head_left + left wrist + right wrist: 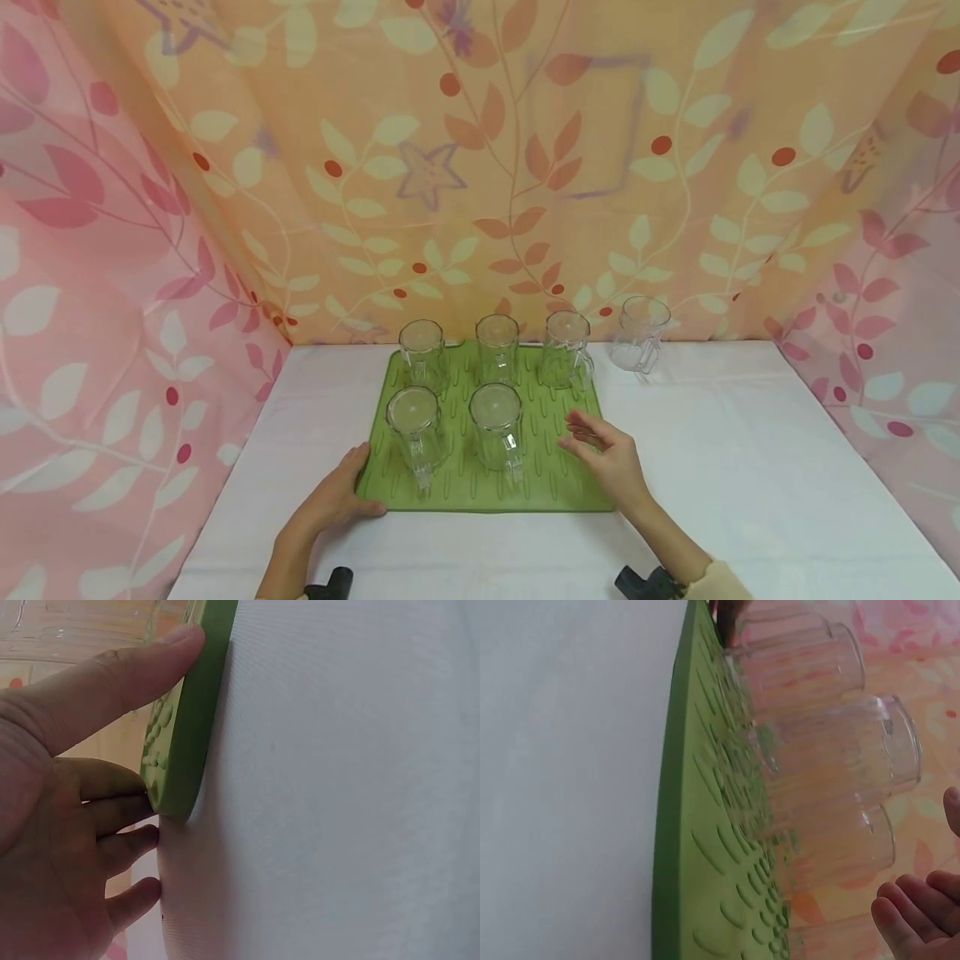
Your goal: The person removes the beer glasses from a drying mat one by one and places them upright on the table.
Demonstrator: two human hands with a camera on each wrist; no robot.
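Observation:
My left hand (pixel 341 492) rests at the front left corner of a green ridged mat (pixel 551 492). Its thumb (pixel 161 664) lies against the front edge and its fingers touch the left edge. Over the right part of the mat hovers my right hand (pixel 611 458), fingers loosely bent, holding nothing. Nearest to it on the mat is a clear glass mug (pixel 497 433) in the front row. Left of that stands another front glass mug (pixel 416 433). Behind them, a back row holds a left mug (pixel 422 358), a middle mug (pixel 497 350) and a right mug (pixel 567 350).
One more glass mug (pixel 639 337) stands off the mat, on the white cloth (pixel 735 467) at the back right. Patterned curtains enclose the table, with an orange one (pixel 480 233) behind and pink ones (pixel 97 333) at the sides.

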